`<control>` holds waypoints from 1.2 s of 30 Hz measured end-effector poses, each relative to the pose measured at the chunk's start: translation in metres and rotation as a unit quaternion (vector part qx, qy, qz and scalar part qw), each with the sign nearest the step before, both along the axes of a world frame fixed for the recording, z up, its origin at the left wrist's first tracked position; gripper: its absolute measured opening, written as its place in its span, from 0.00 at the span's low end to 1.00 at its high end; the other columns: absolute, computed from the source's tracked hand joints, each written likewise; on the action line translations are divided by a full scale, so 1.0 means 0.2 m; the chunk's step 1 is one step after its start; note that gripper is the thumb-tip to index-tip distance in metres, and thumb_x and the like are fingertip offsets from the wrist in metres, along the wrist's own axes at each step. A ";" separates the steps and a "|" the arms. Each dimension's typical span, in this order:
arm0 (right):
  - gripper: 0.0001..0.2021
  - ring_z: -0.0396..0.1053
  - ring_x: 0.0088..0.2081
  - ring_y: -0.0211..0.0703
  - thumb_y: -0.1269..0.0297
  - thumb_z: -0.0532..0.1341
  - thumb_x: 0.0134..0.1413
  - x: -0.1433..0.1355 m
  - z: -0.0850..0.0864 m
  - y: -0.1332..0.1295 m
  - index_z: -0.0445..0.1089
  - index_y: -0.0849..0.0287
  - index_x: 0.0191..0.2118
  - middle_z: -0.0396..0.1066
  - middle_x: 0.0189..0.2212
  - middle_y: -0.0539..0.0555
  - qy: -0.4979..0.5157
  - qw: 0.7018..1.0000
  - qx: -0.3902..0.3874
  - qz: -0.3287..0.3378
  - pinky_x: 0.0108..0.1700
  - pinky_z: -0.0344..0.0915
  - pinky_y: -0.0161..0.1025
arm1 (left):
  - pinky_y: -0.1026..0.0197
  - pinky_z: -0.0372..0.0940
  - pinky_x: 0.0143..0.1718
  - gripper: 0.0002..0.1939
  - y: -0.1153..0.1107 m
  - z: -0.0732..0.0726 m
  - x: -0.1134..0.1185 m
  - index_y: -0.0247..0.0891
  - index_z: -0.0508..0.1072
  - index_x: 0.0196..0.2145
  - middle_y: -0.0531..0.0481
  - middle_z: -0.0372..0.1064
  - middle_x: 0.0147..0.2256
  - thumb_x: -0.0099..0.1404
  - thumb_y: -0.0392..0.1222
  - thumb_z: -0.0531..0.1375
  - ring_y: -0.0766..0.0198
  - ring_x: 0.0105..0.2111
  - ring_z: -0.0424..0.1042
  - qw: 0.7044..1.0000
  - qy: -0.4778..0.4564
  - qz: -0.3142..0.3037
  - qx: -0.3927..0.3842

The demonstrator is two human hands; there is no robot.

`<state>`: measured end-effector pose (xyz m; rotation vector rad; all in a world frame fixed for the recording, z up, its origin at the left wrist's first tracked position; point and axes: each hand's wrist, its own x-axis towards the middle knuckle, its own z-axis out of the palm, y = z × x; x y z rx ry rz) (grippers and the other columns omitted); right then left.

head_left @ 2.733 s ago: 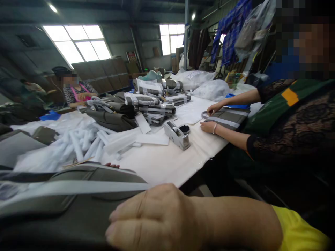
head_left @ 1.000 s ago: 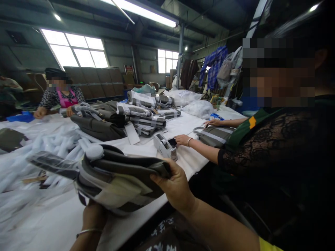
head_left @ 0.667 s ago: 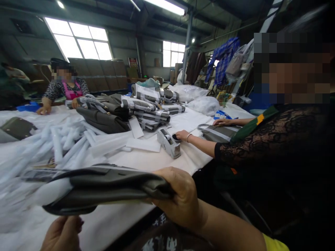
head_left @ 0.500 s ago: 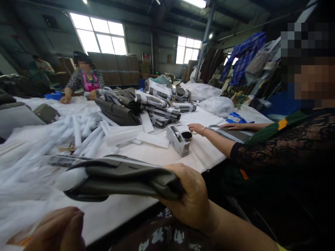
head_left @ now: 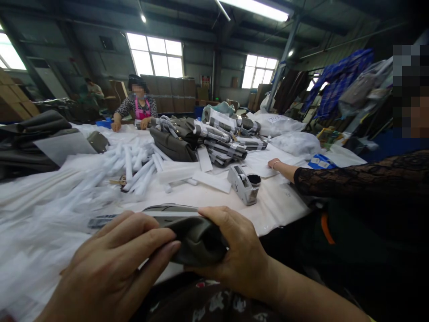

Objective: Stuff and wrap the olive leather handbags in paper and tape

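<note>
A dark olive leather bag lies across the near edge of the table, with a pale strip along its top. My right hand grips its right end, thumb on top and fingers underneath. From the left, my left hand pinches the leather near the middle of the bag, its fingertips pressed on the fold. The back of that hand hides the bag's left part. Beyond the bag stands a grey tape dispenser.
White rolled tubes and white sheets cover the left and middle. Wrapped olive bags are piled behind. At right, a co-worker's hand rests on the table; another person sits across.
My left hand has come up from the lower left onto the bag and closed on its leather. The view has turned left. The co-worker's flat dark item at right is no longer seen.
</note>
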<state>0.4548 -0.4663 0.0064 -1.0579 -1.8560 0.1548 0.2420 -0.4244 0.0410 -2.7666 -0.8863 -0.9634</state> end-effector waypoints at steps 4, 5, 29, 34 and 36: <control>0.39 0.68 0.42 0.46 0.43 0.68 0.35 -0.03 0.04 0.04 0.57 0.56 0.52 0.69 0.42 0.56 0.011 0.999 0.031 0.027 0.45 0.66 0.41 | 0.67 0.64 0.32 0.10 0.02 0.01 -0.04 0.45 0.70 0.42 0.52 0.66 0.34 0.62 0.44 0.57 0.67 0.33 0.67 0.999 0.020 -0.015 -0.029; 0.38 0.68 0.43 0.45 0.44 0.68 0.36 -0.04 0.05 0.05 0.56 0.56 0.51 0.68 0.42 0.56 0.021 0.999 0.039 0.031 0.45 0.66 0.41 | 0.67 0.64 0.32 0.10 0.02 0.01 -0.04 0.45 0.70 0.42 0.52 0.66 0.35 0.62 0.46 0.57 0.67 0.33 0.67 0.999 0.019 -0.013 -0.029; 0.21 0.63 0.48 0.44 0.65 0.61 0.53 -0.21 0.19 0.20 0.60 0.58 0.52 0.66 0.46 0.57 -0.069 0.988 -0.025 0.135 0.52 0.61 0.45 | 0.57 0.61 0.41 0.06 0.17 0.05 -0.15 0.40 0.71 0.35 0.49 0.69 0.36 0.62 0.42 0.57 0.63 0.36 0.69 0.989 0.032 -0.045 0.135; 0.20 0.64 0.49 0.42 0.65 0.61 0.51 -0.17 0.23 0.19 0.62 0.59 0.51 0.67 0.47 0.57 -0.103 0.977 -0.059 0.175 0.52 0.62 0.41 | 0.64 0.66 0.39 0.13 0.15 -0.01 -0.21 0.43 0.69 0.45 0.47 0.68 0.47 0.64 0.38 0.54 0.63 0.41 0.71 0.997 0.027 -0.053 0.041; 0.19 0.64 0.50 0.42 0.64 0.61 0.53 -0.14 0.26 0.19 0.62 0.58 0.51 0.67 0.48 0.57 -0.120 0.974 -0.076 0.178 0.52 0.63 0.40 | 0.65 0.67 0.37 0.19 0.13 -0.05 -0.24 0.45 0.64 0.53 0.48 0.68 0.49 0.64 0.36 0.52 0.62 0.41 0.72 0.998 0.046 -0.049 0.005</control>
